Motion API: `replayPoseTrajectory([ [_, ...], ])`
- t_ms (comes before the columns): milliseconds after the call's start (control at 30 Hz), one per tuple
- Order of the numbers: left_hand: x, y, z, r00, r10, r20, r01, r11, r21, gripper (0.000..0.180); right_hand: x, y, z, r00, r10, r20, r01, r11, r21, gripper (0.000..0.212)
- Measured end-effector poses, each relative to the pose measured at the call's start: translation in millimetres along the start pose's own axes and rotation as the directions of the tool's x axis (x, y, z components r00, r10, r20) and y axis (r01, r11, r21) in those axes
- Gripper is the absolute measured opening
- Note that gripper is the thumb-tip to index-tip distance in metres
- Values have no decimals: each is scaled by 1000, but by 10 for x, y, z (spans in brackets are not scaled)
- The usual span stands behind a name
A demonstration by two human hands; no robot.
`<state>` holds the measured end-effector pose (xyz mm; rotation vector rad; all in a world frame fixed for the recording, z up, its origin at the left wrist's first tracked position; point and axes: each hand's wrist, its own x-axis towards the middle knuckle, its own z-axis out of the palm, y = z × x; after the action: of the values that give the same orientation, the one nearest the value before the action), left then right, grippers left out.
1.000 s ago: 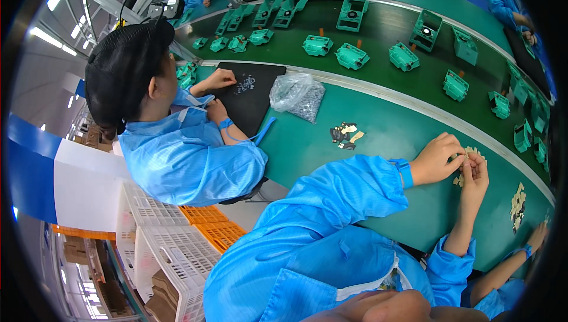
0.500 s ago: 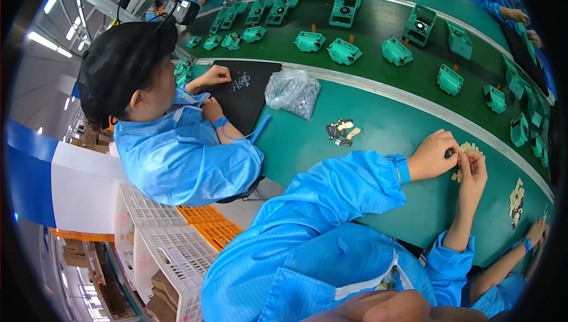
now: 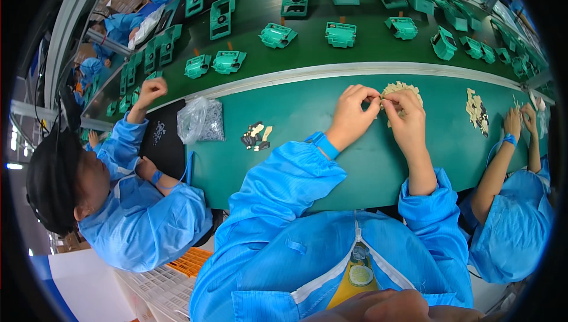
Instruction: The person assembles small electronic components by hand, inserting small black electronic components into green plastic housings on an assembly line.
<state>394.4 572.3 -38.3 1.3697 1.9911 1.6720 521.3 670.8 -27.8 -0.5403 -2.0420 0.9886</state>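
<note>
My left hand (image 3: 354, 116) and my right hand (image 3: 406, 119) meet fingertip to fingertip over the green worktable (image 3: 284, 100). Thumb and forefinger are pinched together on each hand. Whatever sits between the fingertips is too small and too covered to make out. Just beyond my right hand lies a heap of small cream-coloured flat pieces (image 3: 403, 89), partly hidden by that hand. To the left of my left forearm is a small scattering of black and cream pieces (image 3: 257, 137) on the tabletop.
A clear plastic bag of small grey parts (image 3: 204, 121) lies left, beside a black mat (image 3: 165, 141). Beyond a pale rail (image 3: 296, 77), a dark green conveyor (image 3: 248, 47) carries several green housings (image 3: 278, 35). Co-workers sit close on both sides. Another cream-and-black pile (image 3: 477, 112) lies right.
My view has swung round, so the table now lies more level and things sit further left. My hands stay pinched together beside the cream heap. The left co-worker's hand has lifted toward the conveyor.
</note>
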Motion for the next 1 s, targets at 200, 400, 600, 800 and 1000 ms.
replayPoseTrajectory([
  [200,8,9,1,994,110,8,-110,984,137,8,11,-4,-3,998,-63,-11,61,994,-90,9],
  [400,-8,21,0,945,326,27,-316,886,341,6,5,-13,-29,990,-134,35,138,973,-187,7],
  [600,-41,72,-1,925,377,35,-362,853,375,6,-4,-30,-50,990,-123,73,134,974,-182,7],
  [800,-59,30,-3,927,373,51,-361,844,396,5,-14,-35,-30,989,-117,95,132,976,-175,7],
  [1000,-63,25,-8,924,380,36,-365,851,378,5,-16,-23,-32,990,-93,104,110,980,-164,7],
])
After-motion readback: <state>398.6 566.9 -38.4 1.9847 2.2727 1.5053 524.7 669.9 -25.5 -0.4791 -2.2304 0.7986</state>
